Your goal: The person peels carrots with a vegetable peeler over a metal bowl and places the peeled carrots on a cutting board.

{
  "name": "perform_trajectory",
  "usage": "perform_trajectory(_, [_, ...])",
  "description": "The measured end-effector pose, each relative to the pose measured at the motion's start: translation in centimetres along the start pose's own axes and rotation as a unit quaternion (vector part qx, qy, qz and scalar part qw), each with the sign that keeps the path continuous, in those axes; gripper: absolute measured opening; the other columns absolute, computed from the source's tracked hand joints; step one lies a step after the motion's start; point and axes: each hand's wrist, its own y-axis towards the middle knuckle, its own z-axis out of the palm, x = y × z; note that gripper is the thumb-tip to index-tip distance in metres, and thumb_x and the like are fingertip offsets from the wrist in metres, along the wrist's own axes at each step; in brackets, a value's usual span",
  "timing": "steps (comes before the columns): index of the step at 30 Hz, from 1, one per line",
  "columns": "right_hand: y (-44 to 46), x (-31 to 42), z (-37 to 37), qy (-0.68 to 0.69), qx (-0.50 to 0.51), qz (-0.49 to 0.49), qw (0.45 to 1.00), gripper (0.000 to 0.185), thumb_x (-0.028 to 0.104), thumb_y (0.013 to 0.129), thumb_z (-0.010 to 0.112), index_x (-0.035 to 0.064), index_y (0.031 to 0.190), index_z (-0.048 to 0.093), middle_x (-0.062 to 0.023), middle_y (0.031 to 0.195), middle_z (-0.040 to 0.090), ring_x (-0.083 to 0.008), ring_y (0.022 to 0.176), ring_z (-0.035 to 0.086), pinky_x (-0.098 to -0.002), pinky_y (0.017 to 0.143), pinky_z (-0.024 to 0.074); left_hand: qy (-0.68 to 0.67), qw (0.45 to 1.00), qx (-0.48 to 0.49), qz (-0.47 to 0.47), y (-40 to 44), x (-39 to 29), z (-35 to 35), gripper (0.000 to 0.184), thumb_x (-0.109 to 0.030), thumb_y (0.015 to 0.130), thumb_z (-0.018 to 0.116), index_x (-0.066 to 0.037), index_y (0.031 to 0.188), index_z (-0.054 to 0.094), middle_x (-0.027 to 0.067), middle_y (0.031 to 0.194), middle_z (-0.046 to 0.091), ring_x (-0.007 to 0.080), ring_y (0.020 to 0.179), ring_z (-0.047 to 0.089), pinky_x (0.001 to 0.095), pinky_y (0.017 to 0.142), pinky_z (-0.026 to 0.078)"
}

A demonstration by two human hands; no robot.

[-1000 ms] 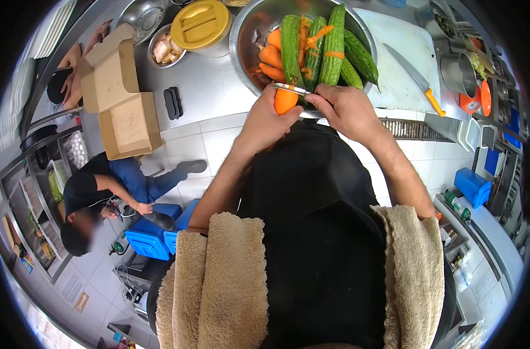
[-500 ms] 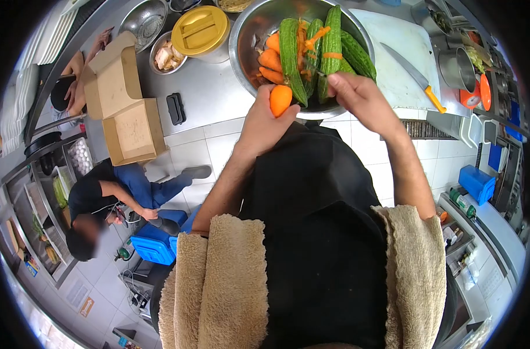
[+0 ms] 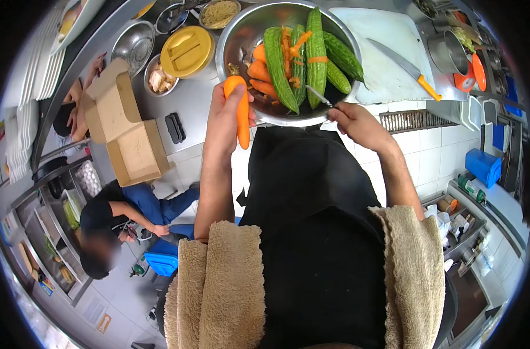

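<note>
My left hand is closed round a bright orange carrot, held upright at the near left rim of a large steel bowl. In my right hand is a thin metal peeler, its blade reaching over the bowl's near edge, apart from the carrot. Long ridged green cucumbers lie in the bowl, several of them, beside more carrots. Orange peelings rest on top of the cucumbers. My fingers partly cover the peeler's handle.
Right of the bowl, a yellow-handled knife lies on a white cutting board. To the left are a gold-lidded tub, a small bowl of pale pieces, a black case and an open cardboard box. A person sits lower left.
My left hand has moved left and turned the carrot from end-on to upright. My right hand has shifted slightly down and right with the peeler, and the hands are farther apart.
</note>
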Motion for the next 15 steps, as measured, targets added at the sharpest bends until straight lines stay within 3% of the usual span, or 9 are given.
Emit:
perform_trajectory(3, [-1.0, 1.8, -0.9, 0.186, 0.122, 0.029, 0.975, 0.037, 0.036, 0.110, 0.063, 0.0020, 0.099, 0.069, 0.0003, 0.075, 0.061, -0.0116, 0.068, 0.056, -0.0318, 0.066, 0.0464, -0.052, 0.997, 0.001, 0.055, 0.3, -0.4, 1.7, 0.036, -0.026, 0.113, 0.055, -0.001, 0.137, 0.048, 0.0175, 0.111, 0.068, 0.0249, 0.084, 0.071, 0.0397, 0.074, 0.062])
perform_trajectory(4, [-0.7, 2.0, -0.6, 0.106, 0.069, -0.029, 0.992, 0.036, 0.037, 0.108, 0.067, 0.0022, 0.102, 0.071, 0.0001, 0.076, 0.063, -0.0105, 0.069, 0.058, -0.0301, 0.065, 0.0475, -0.074, 0.995, 0.014, 0.061, 0.6, -0.3, 2.2, 0.034, -0.023, 0.114, 0.054, 0.000, 0.138, 0.047, 0.0221, 0.124, 0.068, 0.0320, 0.107, 0.072, 0.0456, 0.096, 0.060])
perform_trajectory(7, [-0.7, 2.8, 1.0, 0.168, -0.083, -0.136, 0.973, 0.037, 0.030, 0.098, 0.082, 0.0015, 0.120, 0.074, -0.0029, 0.085, 0.069, -0.0111, 0.077, 0.062, -0.0292, 0.070, 0.0511, -0.158, 0.980, 0.043, 0.109, 1.2, -0.2, 5.7, 0.030, -0.017, 0.115, 0.052, -0.001, 0.139, 0.044, 0.0235, 0.139, 0.063, 0.0308, 0.119, 0.068, 0.0463, 0.111, 0.054])
perform_trajectory(8, [-0.3, 2.9, 1.4, 0.163, -0.111, -0.185, 0.963, 0.042, 0.028, 0.096, 0.084, 0.0012, 0.125, 0.072, -0.0058, 0.089, 0.072, -0.0136, 0.080, 0.065, -0.0313, 0.073, 0.0533, -0.173, 0.976, 0.074, 0.105, 1.1, -0.3, 6.8, 0.031, -0.016, 0.115, 0.052, -0.002, 0.141, 0.043, 0.0236, 0.149, 0.057, 0.0305, 0.131, 0.062, 0.0479, 0.120, 0.046])
perform_trajectory(9, [-0.2, 3.1, 1.7, 0.159, -0.136, -0.233, 0.950, 0.048, 0.027, 0.093, 0.087, 0.0009, 0.130, 0.071, -0.0086, 0.093, 0.075, -0.0162, 0.083, 0.069, -0.0333, 0.076, 0.0555, -0.171, 0.976, 0.086, 0.103, 1.3, -0.2, 7.9, 0.032, -0.017, 0.115, 0.052, -0.002, 0.142, 0.043, 0.0228, 0.150, 0.057, 0.0301, 0.133, 0.061, 0.0477, 0.120, 0.046])
perform_trajectory(10, [-1.2, 4.6, 0.6, 0.107, -0.143, -0.213, 0.961, 0.056, 0.030, 0.092, 0.087, 0.0016, 0.136, 0.068, -0.0152, 0.102, 0.078, -0.0252, 0.090, 0.075, -0.0383, 0.082, 0.0580, -0.167, 0.976, 0.097, 0.101, 1.4, -0.1, 8.9, 0.032, -0.017, 0.115, 0.051, -0.003, 0.143, 0.043, 0.0220, 0.150, 0.057, 0.0298, 0.135, 0.060, 0.0475, 0.120, 0.046])
perform_trajectory(13, [-1.6, 5.3, -1.3, 0.045, -0.147, -0.132, 0.979, 0.061, 0.034, 0.089, 0.088, 0.0022, 0.137, 0.067, -0.0195, 0.106, 0.078, -0.0326, 0.093, 0.076, -0.0405, 0.085, 0.0582, -0.177, 0.971, 0.134, 0.085, 1.0, -0.7, 12.3, 0.033, -0.019, 0.116, 0.050, -0.006, 0.146, 0.043, 0.0181, 0.152, 0.057, 0.0273, 0.138, 0.057, 0.0450, 0.120, 0.045])
perform_trajectory(15, [-1.5, 4.5, -2.3, 0.054, -0.157, -0.146, 0.975, 0.063, 0.036, 0.088, 0.088, 0.0011, 0.136, 0.067, -0.0200, 0.105, 0.078, -0.0359, 0.092, 0.075, -0.0413, 0.085, 0.0584, -0.189, 0.967, 0.153, 0.072, 1.1, -0.8, 13.8, 0.035, -0.020, 0.117, 0.050, -0.007, 0.148, 0.042, 0.0170, 0.152, 0.057, 0.0264, 0.137, 0.057, 0.0433, 0.119, 0.045])
